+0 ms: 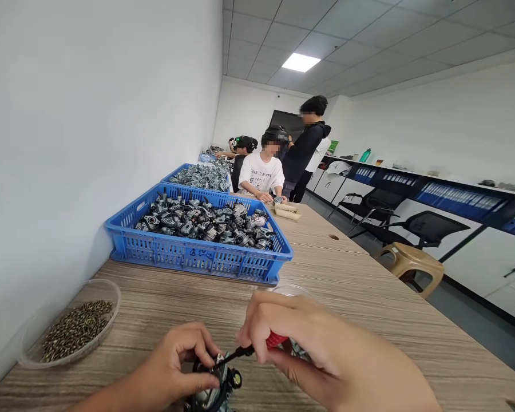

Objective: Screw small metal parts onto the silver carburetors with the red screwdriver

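My left hand grips a small metal carburetor with black hoses and a brass-coloured fitting, low in the view on the table. My right hand is closed around the red handle of a screwdriver. Its dark shaft slants down to the left, and the tip meets the top of the carburetor beside my left fingers. Exactly what the tip touches is too small to make out. Behind my right hand, a clear plastic bowl with metal pieces is mostly hidden.
A blue crate full of carburetors stands ahead, with another blue crate behind it. A clear tub of small screws sits at left by the wall. Several people are farther back, one seated with a cream tray nearby.
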Demonstrator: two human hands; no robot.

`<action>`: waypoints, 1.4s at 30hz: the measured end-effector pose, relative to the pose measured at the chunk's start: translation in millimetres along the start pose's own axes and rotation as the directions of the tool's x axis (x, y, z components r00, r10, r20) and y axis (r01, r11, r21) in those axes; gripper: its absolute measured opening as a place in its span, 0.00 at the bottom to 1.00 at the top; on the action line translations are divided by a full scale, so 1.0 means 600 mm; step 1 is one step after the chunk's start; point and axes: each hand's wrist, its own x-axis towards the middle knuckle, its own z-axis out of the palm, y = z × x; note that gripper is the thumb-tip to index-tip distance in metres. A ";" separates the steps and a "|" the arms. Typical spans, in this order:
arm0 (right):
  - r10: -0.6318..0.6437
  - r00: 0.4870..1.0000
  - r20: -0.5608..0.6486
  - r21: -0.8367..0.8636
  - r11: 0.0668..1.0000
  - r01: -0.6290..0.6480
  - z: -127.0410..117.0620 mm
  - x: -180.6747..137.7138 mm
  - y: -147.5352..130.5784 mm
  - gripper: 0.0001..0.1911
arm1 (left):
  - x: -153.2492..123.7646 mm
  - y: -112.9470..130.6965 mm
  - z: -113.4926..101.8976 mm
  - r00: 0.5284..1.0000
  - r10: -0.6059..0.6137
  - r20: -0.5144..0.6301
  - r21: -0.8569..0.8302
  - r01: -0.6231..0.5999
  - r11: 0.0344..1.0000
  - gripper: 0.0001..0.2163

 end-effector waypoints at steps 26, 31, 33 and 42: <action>0.170 0.967 -0.188 -0.215 0.954 -0.209 0.022 0.016 -0.017 0.11 | 0.007 -0.035 -0.002 0.996 0.084 -0.004 0.005 -0.084 0.996 0.15; 0.291 0.915 -0.280 -0.235 0.903 -0.359 0.030 0.010 -0.018 0.10 | 0.010 -0.044 -0.006 0.996 0.086 0.017 -0.017 -0.085 0.996 0.16; 0.322 0.914 -0.245 -0.172 0.914 -0.368 0.027 -0.001 -0.021 0.11 | 0.013 -0.048 -0.008 0.996 0.086 0.029 -0.033 -0.085 0.996 0.16; 0.302 0.939 -0.163 -0.128 0.938 -0.323 0.014 -0.005 -0.034 0.09 | 0.011 -0.084 -0.018 0.995 0.089 0.047 -0.038 -0.087 0.995 0.16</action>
